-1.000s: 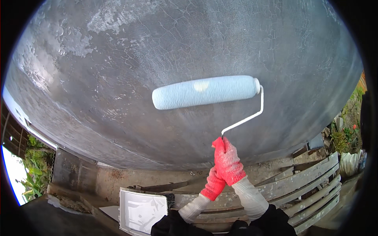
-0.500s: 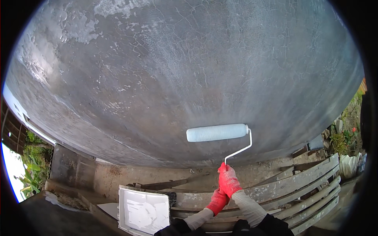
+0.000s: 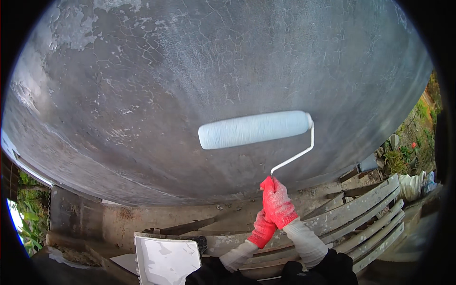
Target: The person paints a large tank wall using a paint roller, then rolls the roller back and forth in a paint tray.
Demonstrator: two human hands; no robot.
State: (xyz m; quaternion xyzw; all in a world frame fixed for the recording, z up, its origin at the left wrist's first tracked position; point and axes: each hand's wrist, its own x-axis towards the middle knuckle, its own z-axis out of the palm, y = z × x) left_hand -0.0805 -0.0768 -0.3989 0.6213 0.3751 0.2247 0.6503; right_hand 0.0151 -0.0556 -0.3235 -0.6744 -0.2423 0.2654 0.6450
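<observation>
A paint roller (image 3: pixel 254 129) with a pale, white-coated sleeve and a bent white wire frame is held out in front of the grey wall (image 3: pixel 156 156). Whether the sleeve touches the wall I cannot tell. My right hand (image 3: pixel 279 202), in a red-coated glove with a whitish knit cuff, wraps round the handle just below the wire. Lower and to the left, my left hand (image 3: pixel 262 230) in a matching glove grips the handle's lower part. Both hands press against each other and hide most of the handle.
At the lower left stands a white tray (image 3: pixel 138 256) with white paint in it. Paint-spotted wooden planks (image 3: pixel 351 209) run under my arms to the right. Cracks and flaking patches mark the wall. Plants (image 3: pixel 399 159) and a whitish sack (image 3: pixel 411 186) lie at the far right.
The roller has moved up and appears larger and slightly more tilted. Both hands have risen with it, still on the handle. The view has shifted slightly, with the tray lower and further left.
</observation>
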